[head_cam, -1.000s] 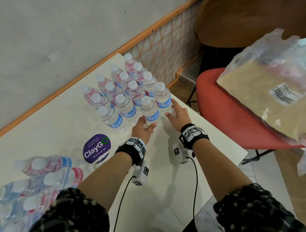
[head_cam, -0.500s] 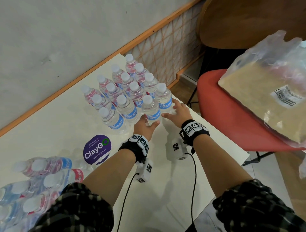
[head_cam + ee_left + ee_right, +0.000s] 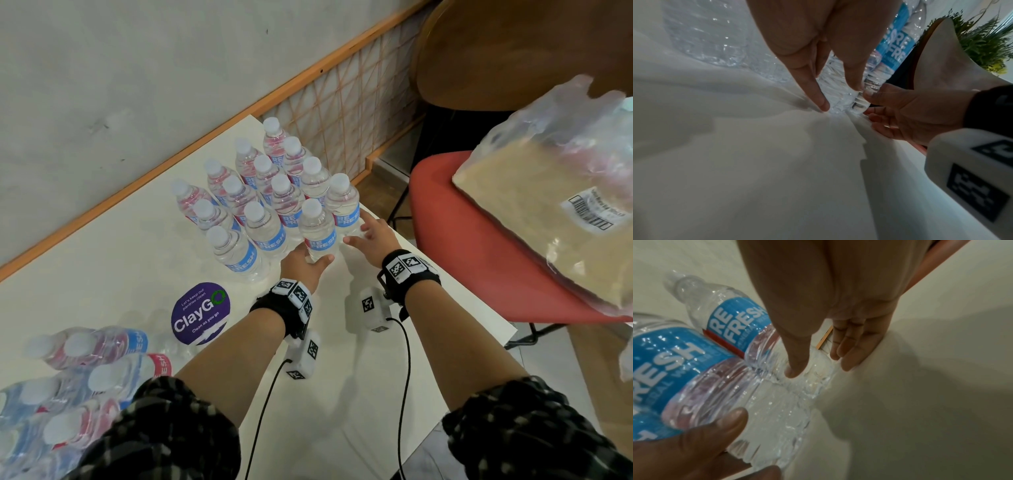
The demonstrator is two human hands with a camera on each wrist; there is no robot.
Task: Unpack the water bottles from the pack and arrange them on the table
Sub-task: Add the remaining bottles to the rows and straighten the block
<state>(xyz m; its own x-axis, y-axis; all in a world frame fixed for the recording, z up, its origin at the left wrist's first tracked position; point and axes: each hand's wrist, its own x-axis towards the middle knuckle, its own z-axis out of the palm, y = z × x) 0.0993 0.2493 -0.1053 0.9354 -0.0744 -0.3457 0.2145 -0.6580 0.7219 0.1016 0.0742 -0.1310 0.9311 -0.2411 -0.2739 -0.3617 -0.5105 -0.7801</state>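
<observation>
Several clear water bottles with blue labels stand upright in rows at the far corner of the white table (image 3: pixel 120 274). My left hand (image 3: pixel 305 263) grips the base of the nearest front bottle (image 3: pixel 317 233), thumb on one side and fingers on the other; the left wrist view shows that hand (image 3: pixel 838 97) at the table surface. My right hand (image 3: pixel 370 233) lies with straight fingers beside the rightmost front bottle (image 3: pixel 342 205). In the right wrist view that hand (image 3: pixel 820 368) has its thumb against the bottle's base (image 3: pixel 731 321). The shrink-wrapped pack (image 3: pixel 68 377) lies at the lower left with bottles inside.
A purple round sticker (image 3: pixel 200 313) is on the table between pack and rows. The table's right edge runs close to my right hand. Beyond it stands a red chair (image 3: pixel 462 257) bearing a plastic-wrapped cardboard tray (image 3: pixel 548 205). A wall lies behind the rows.
Both hands stayed at the bases of the two front bottles and edged slightly forward toward the rows. The left hand's fingers have closed further round its bottle.
</observation>
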